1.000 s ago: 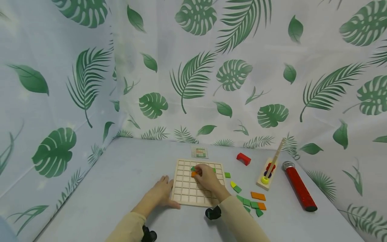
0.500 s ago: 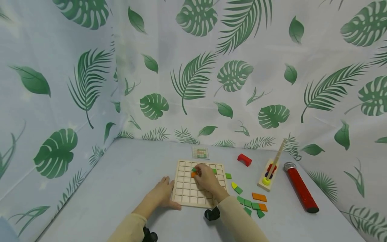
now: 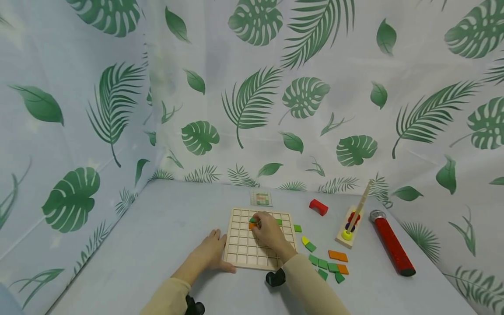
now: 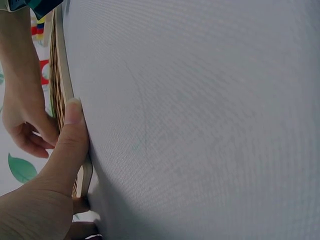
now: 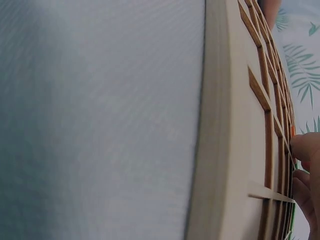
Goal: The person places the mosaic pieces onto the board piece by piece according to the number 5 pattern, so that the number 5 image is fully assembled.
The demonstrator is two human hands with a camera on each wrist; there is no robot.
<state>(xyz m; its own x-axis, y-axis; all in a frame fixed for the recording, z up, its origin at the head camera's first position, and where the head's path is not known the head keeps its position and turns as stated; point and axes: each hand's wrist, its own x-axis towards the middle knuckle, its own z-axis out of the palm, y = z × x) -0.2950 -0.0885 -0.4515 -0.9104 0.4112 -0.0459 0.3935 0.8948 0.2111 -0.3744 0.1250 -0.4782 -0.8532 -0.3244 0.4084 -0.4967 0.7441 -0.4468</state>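
Observation:
A square wooden grid board (image 3: 244, 247) lies on the white tabletop. My left hand (image 3: 211, 249) rests against its near left corner, thumb on the front edge and fingers by the left side; in the left wrist view the thumb (image 4: 70, 142) lies along that edge. Over the upper middle of the board, my right hand (image 3: 269, 229) has its fingers bent down, pinching a small tile mostly hidden by them. A reddish bit shows between thumb and finger in the right wrist view. At the fingertips are a green tile (image 3: 252, 220) and an orange tile (image 3: 252, 226).
Several loose green and orange tiles (image 3: 322, 264) lie right of the board. Beyond it is a small pattern card (image 3: 261, 198). Farther right are a red arch block (image 3: 318, 208), a wooden bead stand (image 3: 350, 227) and a red cylinder (image 3: 391, 245). Leaf-print cloth walls the back.
Both hands stay nearly where they were. The right fingers shift very slightly over the same tiles; the view itself moves a little.

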